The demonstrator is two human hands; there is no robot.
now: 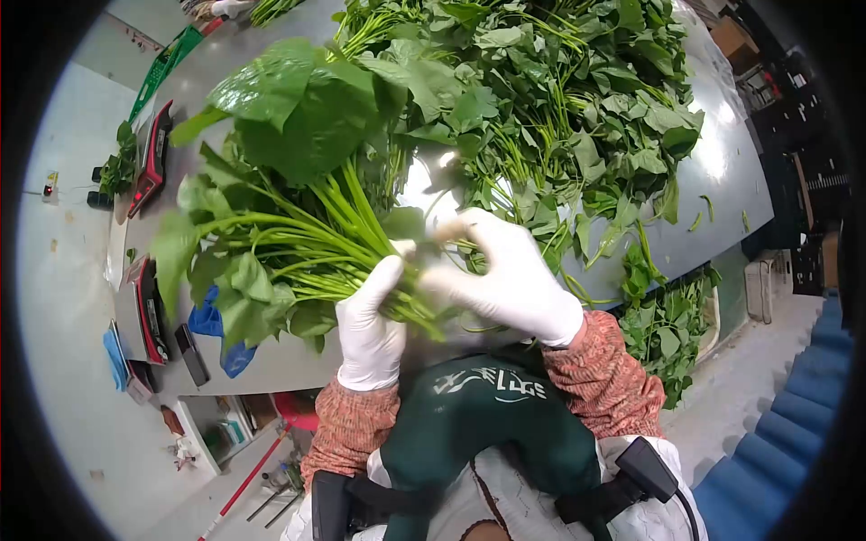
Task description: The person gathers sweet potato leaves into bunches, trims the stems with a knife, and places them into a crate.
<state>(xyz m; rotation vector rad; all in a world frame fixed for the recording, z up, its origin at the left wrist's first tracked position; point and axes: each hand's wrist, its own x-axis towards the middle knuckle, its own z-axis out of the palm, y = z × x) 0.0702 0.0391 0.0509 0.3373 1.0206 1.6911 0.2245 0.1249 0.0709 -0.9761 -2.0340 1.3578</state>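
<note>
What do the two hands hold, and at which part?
The left hand grips the greens bunch around its lower stems; the right hand, blurred, is at the same stems.

We wore the single camera on the head, and it looked forward and steeply down over our own chest. It sat close to the work. The gloved left hand (370, 316) and right hand (510, 275) filled the middle, with the bunch of greens (289, 180) just above them. The steel table (722, 162) ran away toward the top of the frame, and the floor (63, 361) dropped off at the left. The wide lens bent the edges into a dark ring, and the right hand looked blurred, probably by motion.
</note>
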